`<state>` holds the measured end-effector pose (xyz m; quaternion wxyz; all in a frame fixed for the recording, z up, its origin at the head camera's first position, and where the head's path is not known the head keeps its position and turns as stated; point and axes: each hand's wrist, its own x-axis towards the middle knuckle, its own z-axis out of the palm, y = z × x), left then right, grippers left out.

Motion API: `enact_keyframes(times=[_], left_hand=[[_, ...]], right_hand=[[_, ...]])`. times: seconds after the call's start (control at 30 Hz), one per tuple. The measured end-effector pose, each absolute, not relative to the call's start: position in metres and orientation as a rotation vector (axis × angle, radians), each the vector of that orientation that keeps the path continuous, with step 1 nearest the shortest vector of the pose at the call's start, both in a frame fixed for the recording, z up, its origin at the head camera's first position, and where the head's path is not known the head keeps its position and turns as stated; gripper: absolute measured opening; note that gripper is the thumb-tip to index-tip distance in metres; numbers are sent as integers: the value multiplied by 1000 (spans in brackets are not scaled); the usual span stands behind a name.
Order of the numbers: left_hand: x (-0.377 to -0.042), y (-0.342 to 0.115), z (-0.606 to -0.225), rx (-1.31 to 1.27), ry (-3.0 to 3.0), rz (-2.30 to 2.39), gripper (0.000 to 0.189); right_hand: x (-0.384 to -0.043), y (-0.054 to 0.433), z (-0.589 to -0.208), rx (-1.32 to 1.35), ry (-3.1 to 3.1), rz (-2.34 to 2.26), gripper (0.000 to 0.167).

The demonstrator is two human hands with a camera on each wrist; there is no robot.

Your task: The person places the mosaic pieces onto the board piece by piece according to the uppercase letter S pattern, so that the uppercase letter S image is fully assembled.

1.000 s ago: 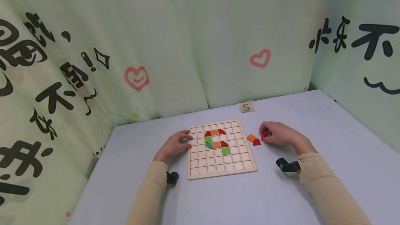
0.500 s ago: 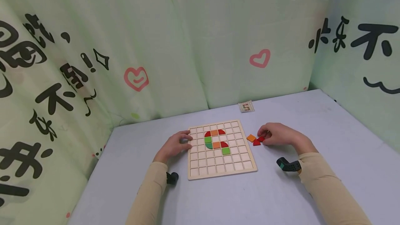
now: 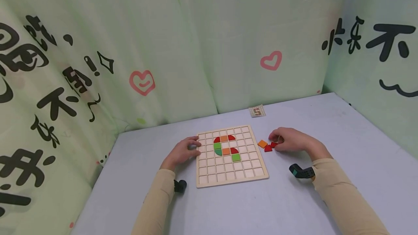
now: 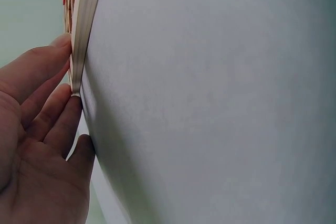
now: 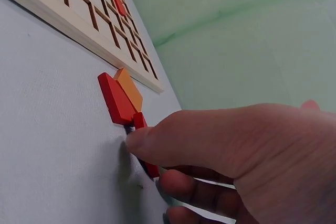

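A wooden grid board (image 3: 212,180) lies on the table, with several red, orange and green tiles set in its cells. My left hand (image 3: 181,152) rests against the board's left edge, thumb and fingers spread along it. Right of the board, my right hand (image 3: 292,140) holds a small red tile (image 3: 273,144) between thumb and fingers, low at the table. Partly hidden by the thumb in the right wrist view, that red tile (image 5: 139,121) meets a second red tile (image 5: 114,98). Against this second one lies an orange square tile (image 5: 130,92).
A small pattern card (image 3: 257,111) with a printed grid lies near the table's back edge. Behind the white table (image 3: 222,209) hangs a pale green curtain (image 3: 196,46) with writing and hearts. Each wrist wears a black camera band (image 3: 301,172).
Between one second and half a second ago, my right hand shifted slightly left, bringing the red tile against the loose tiles. Since then it has hardly moved. The left hand stays at the board.
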<state>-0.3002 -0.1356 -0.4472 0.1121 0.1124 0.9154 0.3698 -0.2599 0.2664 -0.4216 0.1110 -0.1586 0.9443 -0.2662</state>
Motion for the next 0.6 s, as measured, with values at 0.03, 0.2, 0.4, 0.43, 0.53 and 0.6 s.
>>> enact_keyframes(times=[0.03, 0.2, 0.4, 0.43, 0.53, 0.6], left_hand=[[-300, -136, -447, 337, 2689, 1083, 28], [-300, -136, -448, 335, 2687, 1087, 27], [-299, -135, -446, 336, 2695, 1083, 27], [-299, -135, -446, 336, 2697, 1083, 27], [-300, -135, -446, 330, 2693, 1085, 27], [-300, -135, -447, 322, 2685, 1090, 26]], right_hand=[[-260, 266, -422, -460, 2773, -782, 33], [-262, 268, -424, -470, 2773, -776, 25], [-262, 270, -421, -510, 2792, -744, 19], [-262, 270, -421, -511, 2802, -734, 18], [-262, 271, -420, -508, 2829, -714, 17], [-261, 271, -419, -498, 2846, -703, 17]])
